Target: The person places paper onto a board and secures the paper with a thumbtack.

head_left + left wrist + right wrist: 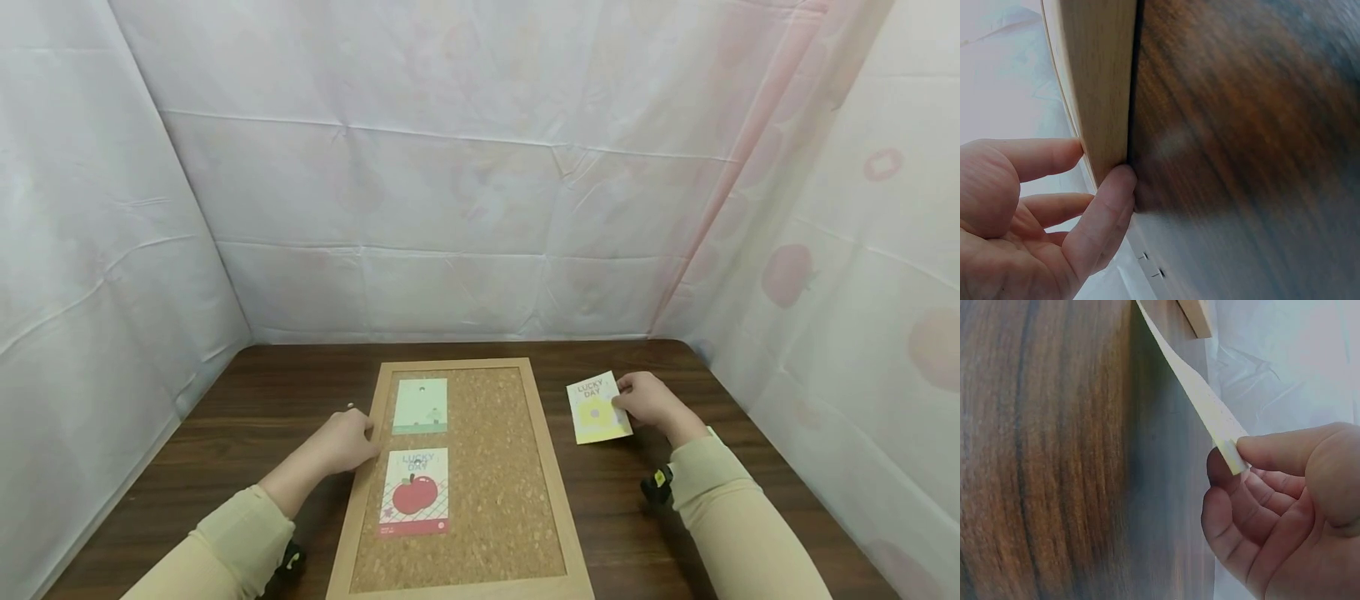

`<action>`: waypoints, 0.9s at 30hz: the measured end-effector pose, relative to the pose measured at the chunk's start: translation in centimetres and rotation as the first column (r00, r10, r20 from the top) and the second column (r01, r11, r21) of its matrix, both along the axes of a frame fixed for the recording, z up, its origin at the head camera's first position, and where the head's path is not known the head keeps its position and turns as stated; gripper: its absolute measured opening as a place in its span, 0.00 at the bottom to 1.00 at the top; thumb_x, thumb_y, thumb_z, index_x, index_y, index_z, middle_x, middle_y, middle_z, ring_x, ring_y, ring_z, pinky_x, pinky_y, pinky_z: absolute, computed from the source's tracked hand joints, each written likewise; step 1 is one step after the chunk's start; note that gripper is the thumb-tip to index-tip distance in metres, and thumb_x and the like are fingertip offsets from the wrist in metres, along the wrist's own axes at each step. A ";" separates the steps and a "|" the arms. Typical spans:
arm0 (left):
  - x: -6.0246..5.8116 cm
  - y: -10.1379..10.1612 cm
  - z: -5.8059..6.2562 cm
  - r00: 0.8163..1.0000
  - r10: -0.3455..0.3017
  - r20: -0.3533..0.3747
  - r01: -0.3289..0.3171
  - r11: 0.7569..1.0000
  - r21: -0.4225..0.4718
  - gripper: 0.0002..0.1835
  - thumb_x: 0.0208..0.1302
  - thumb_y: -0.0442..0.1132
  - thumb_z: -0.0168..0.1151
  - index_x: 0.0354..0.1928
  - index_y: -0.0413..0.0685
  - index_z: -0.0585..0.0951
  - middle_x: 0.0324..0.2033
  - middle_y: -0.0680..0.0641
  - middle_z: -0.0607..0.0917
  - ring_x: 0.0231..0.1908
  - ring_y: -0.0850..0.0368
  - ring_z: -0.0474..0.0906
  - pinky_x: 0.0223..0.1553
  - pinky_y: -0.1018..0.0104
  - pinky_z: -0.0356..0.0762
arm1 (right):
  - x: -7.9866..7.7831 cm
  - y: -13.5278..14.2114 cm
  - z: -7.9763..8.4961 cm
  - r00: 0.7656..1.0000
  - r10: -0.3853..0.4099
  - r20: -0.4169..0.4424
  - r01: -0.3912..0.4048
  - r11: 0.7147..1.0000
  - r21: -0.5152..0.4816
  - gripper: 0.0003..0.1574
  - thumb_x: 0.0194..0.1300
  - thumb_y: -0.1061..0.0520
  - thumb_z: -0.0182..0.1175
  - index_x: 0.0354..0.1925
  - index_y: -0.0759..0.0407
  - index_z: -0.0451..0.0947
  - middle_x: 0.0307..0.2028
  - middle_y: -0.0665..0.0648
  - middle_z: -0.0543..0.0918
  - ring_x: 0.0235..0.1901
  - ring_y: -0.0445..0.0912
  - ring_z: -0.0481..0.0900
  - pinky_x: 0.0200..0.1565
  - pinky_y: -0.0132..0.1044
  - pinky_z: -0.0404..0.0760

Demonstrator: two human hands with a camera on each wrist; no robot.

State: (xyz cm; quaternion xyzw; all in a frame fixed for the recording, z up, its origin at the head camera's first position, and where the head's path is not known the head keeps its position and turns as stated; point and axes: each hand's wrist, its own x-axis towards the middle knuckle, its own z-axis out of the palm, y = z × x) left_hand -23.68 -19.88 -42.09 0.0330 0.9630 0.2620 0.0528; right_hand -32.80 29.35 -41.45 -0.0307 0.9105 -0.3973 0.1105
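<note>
A wood-framed cork board lies on the dark table. My left hand holds its left frame edge, the thumb on the face and fingers against the side of the wooden frame. On the board's left half are a pale green card and, below it, a card with a red apple, each with a small pin near its top. To the right of the board, my right hand pinches a yellow "LUCKY DAY" card by its right edge, tilted above the table.
Small pins lie on the table left of the board. Pale fabric sheets hang behind the table and along both sides. A black wrist device sits under my right sleeve.
</note>
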 end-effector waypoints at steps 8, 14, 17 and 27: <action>0.0 -0.1 -0.1 1.000 0.004 0.001 -0.004 1.000 -0.006 0.03 0.58 0.31 0.64 0.29 0.40 0.80 0.16 0.46 0.76 0.14 0.58 0.74 0.17 0.67 0.72 | 0.2 -0.1 0.2 1.000 -0.021 -0.021 0.017 0.986 -0.164 0.21 0.73 0.65 0.55 0.58 0.77 0.70 0.38 0.63 0.82 0.30 0.46 0.82 0.33 0.43 0.84; 0.0 -0.1 -0.1 1.000 -0.002 -0.001 0.002 1.000 -0.006 0.03 0.58 0.31 0.65 0.33 0.38 0.82 0.16 0.47 0.77 0.15 0.58 0.74 0.17 0.67 0.71 | 0.4 0.0 0.9 0.999 -0.034 -0.006 0.031 0.964 -0.264 0.22 0.74 0.63 0.56 0.62 0.73 0.67 0.42 0.63 0.82 0.34 0.48 0.83 0.35 0.47 0.84; 0.1 -0.1 -0.1 1.000 -0.007 -0.008 0.007 1.000 -0.012 0.03 0.59 0.32 0.65 0.32 0.38 0.81 0.17 0.47 0.77 0.16 0.58 0.74 0.18 0.66 0.71 | 0.5 0.3 1.3 0.999 -0.029 -0.014 0.024 0.964 -0.265 0.24 0.75 0.61 0.57 0.63 0.71 0.66 0.43 0.63 0.81 0.35 0.49 0.82 0.36 0.48 0.83; 0.2 -0.1 0.0 1.000 -0.004 -0.014 0.004 1.000 -0.009 0.06 0.59 0.32 0.65 0.26 0.41 0.78 0.16 0.46 0.76 0.16 0.58 0.73 0.18 0.66 0.71 | 1.0 1.4 2.5 0.999 -0.022 -0.024 0.012 0.938 -0.346 0.26 0.75 0.60 0.57 0.64 0.71 0.64 0.40 0.61 0.80 0.28 0.45 0.74 0.25 0.36 0.73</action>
